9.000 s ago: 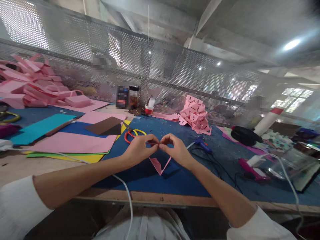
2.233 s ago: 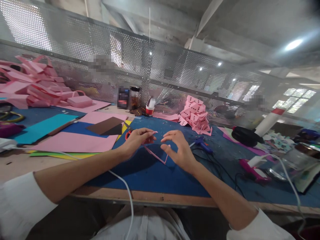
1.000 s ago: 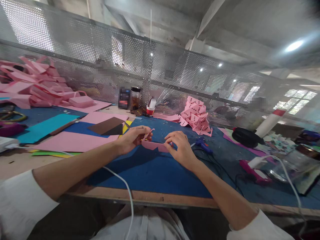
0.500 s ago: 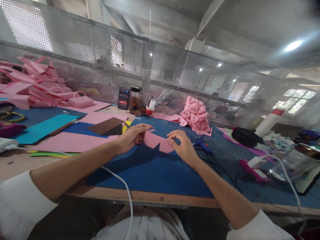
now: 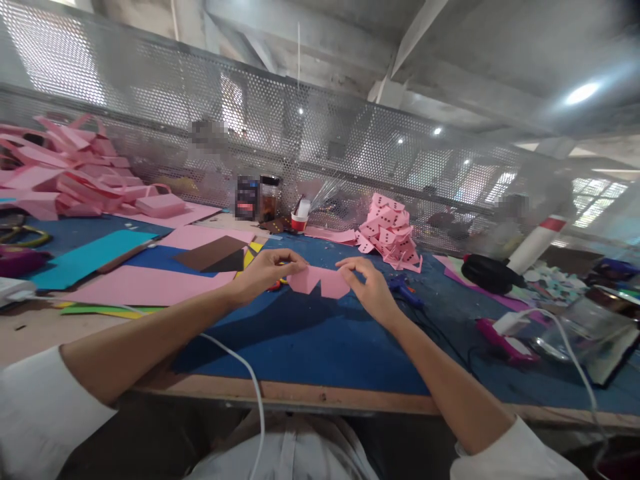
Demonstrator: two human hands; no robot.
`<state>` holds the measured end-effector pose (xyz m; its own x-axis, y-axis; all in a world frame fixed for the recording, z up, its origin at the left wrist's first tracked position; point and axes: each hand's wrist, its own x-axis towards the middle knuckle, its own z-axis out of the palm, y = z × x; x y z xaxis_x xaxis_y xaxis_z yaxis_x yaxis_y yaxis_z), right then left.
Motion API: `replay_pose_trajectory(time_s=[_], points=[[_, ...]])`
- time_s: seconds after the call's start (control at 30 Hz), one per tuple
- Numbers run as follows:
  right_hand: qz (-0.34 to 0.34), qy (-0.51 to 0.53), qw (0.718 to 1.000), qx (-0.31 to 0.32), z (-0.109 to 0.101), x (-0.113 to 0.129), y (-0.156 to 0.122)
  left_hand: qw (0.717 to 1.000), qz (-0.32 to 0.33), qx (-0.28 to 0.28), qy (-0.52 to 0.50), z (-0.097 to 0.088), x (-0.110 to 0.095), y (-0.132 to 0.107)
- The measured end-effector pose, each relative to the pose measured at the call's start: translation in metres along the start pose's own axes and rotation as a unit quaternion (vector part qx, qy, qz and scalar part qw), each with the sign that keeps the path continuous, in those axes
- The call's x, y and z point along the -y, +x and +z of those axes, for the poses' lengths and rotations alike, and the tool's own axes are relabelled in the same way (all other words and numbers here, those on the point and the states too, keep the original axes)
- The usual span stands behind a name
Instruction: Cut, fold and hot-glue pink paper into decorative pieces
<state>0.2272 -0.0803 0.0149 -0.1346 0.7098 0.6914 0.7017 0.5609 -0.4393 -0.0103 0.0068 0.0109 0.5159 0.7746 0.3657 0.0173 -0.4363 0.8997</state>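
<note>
A small piece of pink paper [image 5: 333,283] with a notch cut into its lower edge hangs above the blue table mat [image 5: 320,353]. My left hand [image 5: 273,270] pinches its left end, and my right hand [image 5: 367,283] pinches the right end between thumb and fingers. Something red and yellow, perhaps scissors handles, shows partly beneath my left hand. Just right of my right hand lies a blue glue gun [image 5: 406,291]. Pink paper sheets [image 5: 155,283] lie to the left of my left hand.
Heaped pink paper strips [image 5: 75,173] fill the back left. Dotted pink pieces [image 5: 387,230] are piled at the back, near a red-and-white cup [image 5: 299,220]. A magenta power strip [image 5: 507,343] and glass jar [image 5: 570,327] stand right. A white cable [image 5: 245,363] crosses the front edge.
The pink paper has been turned and raised slightly, its upper edge now flatter. My fingers have shifted to its upper corners.
</note>
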Motion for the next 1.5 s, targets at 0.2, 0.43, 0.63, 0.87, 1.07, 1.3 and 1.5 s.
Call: replay_pose_trajectory(time_s=[0.2,0.43,0.63,0.87,1.07,1.3,1.5], points=[[0.007,-0.181,0.975,-0.126,-0.048,-0.030,0.018,0.981,-0.048,-0.142,-0.126,-0.015,0.001,0.010],[0.257,-0.418,0.865,0.101,-0.088,-0.068,0.008,0.966,-0.042,-0.188,-0.171,-0.029,-0.006,0.011],[0.311,-0.439,0.824,0.176,-0.100,-0.081,-0.010,0.966,-0.034,-0.146,-0.212,-0.026,-0.006,0.006],[0.262,-0.461,0.831,0.171,-0.089,-0.061,-0.005,0.973,-0.019,-0.150,-0.175,-0.040,-0.009,0.005],[0.060,-0.345,0.909,0.227,0.016,0.001,0.028,0.964,0.004,-0.206,-0.169,-0.062,-0.005,0.019],[-0.016,-0.310,0.911,0.273,0.109,0.028,0.049,0.968,0.003,-0.201,-0.150,-0.062,0.009,0.012],[-0.007,-0.315,0.915,0.250,0.118,0.030,0.058,0.968,0.029,-0.215,-0.126,-0.066,0.004,0.013]])
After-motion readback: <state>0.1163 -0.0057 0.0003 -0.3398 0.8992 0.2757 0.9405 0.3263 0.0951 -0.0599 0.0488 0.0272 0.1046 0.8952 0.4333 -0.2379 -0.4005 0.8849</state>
